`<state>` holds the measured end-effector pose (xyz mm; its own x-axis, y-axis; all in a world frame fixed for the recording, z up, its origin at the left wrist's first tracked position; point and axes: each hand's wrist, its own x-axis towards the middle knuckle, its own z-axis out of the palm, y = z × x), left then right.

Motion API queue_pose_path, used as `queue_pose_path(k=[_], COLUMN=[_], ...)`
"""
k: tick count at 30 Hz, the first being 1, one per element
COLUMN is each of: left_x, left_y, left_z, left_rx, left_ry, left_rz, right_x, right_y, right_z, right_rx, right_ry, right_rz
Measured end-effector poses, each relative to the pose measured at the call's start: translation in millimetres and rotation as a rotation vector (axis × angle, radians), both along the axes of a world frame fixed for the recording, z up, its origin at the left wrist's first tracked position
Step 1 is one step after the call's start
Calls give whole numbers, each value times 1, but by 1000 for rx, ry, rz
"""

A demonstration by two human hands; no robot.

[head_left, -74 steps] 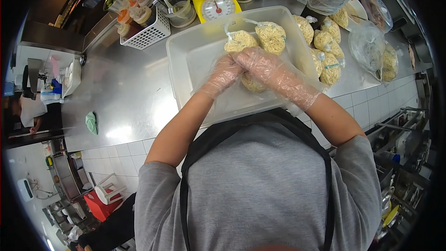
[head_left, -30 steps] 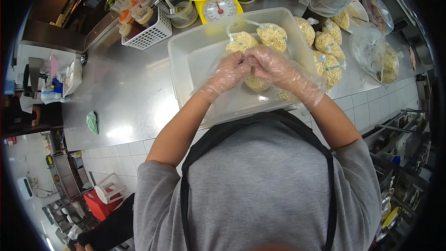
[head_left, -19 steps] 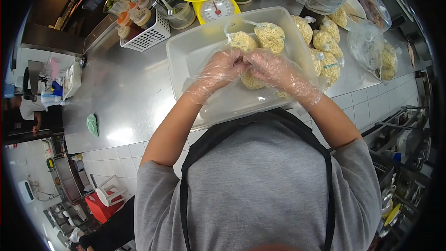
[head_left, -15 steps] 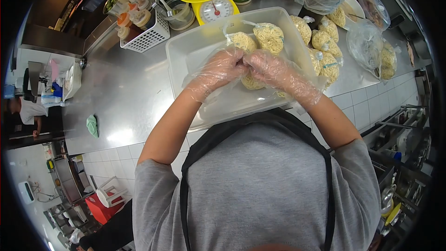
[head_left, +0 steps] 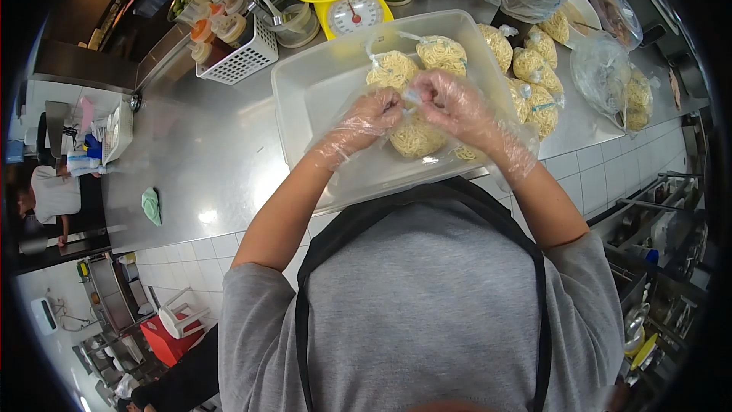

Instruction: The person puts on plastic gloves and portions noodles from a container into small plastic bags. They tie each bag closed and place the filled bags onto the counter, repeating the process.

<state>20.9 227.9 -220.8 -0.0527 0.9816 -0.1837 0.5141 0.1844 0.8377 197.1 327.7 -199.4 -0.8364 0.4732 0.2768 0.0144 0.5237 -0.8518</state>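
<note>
A bag of noodles [head_left: 415,137] is inside a clear tub [head_left: 305,99], its neck pinched by the gloved fingers of the left hand [head_left: 372,116] and right hand [head_left: 455,103]. Two tied bags [head_left: 441,52] lie just behind. A yellow scale [head_left: 354,11], a white basket [head_left: 245,52] and more noodle bags [head_left: 534,88] crowd the steel surface [head_left: 206,152].

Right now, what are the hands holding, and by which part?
A bag of noodles, pinched at its neck by the left hand and right hand.

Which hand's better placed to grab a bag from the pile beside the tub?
Right, probably. The right hand sits nearer the pile of bagged noodles right of the tub; the left hand would cross over. Both pinch the noodle bag.
</note>
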Motion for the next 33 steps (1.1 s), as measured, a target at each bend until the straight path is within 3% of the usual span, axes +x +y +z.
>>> queue_pose_path(k=[4, 6, 7, 9, 12, 14, 18, 20, 24, 25, 27, 28, 29, 30, 33], left_x=[-9, -8, -9, -10, -6, -1, 10, 4, -3, 2, 9, 11, 11, 6, -2], left_y=[-7, -10, -9, -7, -2, -2, 1, 2, -9, -11, -9, -8, -6, -3, 4], left_z=[-2, -5, -7, -16, -13, -1, 1, -9, -8, -8, -8, -11, -14, -20, -23], left_rx=[92, 138, 183, 228, 405, 148, 81, 214, 215, 145, 76, 32, -12, -9, 31], left_ry=[6, 43, 118, 197, 439, 133, -63, -283, -201, -144, -89, -189, -287, -287, -156], left_rz=[-62, -31, -91, -149, -136, -99, -129, 21, 4, -86, -171, -102, -35, -34, -26], right_x=[-2, -7, -9, -9, 0, -1, -6, -6, -4, -5, -8, -10, -13, -14, -13], right_y=[16, 15, 20, 30, 26, 19, 24, 26, 19, 17, 8, 7, 5, 5, 12], right_z=[-7, -7, -8, -12, -18, -19, -31, -32, -29, -26, -10, -16, -24, -29, -31], right_rx=[199, -192, -190, 14, 126, 158, 270, 289, 406, 411, 179, 179, -3, -184, -353], right_ry=[-31, -26, -23, -227, -259, -293, -348, -349, -212, -212, -201, -203, -204, -203, -106], right_rz=[43, 17, 20, 131, 302, 284, 298, 274, 155, 157, 158, 161, 179, 194, 223])
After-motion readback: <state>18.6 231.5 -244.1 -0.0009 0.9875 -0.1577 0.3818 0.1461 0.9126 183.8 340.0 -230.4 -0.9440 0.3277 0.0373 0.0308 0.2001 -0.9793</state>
